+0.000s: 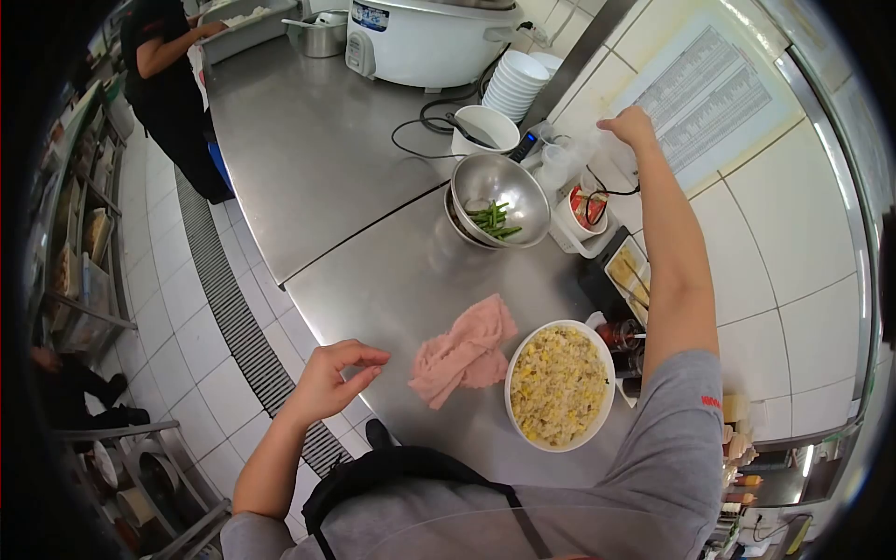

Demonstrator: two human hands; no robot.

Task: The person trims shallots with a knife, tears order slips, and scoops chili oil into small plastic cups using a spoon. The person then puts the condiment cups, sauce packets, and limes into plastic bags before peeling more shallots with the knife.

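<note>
My left hand [338, 375] hovers at the steel counter's front edge, fingers apart and empty, left of a crumpled pink cloth [462, 353]. My right hand [627, 129] reaches far forward near the tiled wall, beside a printed sheet [714, 93]; its fingers look bent, and what they hold, if anything, is too unclear to tell. Below it are clear plastic cups [554, 166]. A white bowl of fried rice [559, 385] stands right of the cloth. Green beans [495, 220] lie in a steel bowl [518, 183] farther back.
A white rice cooker [420, 45], stacked white bowls [515, 86] and a white tub [484, 129] stand at the back. Sauce bottles [621, 334] and a black-edged container [627, 271] line the wall side. A person in black [166, 93] stands at the far left.
</note>
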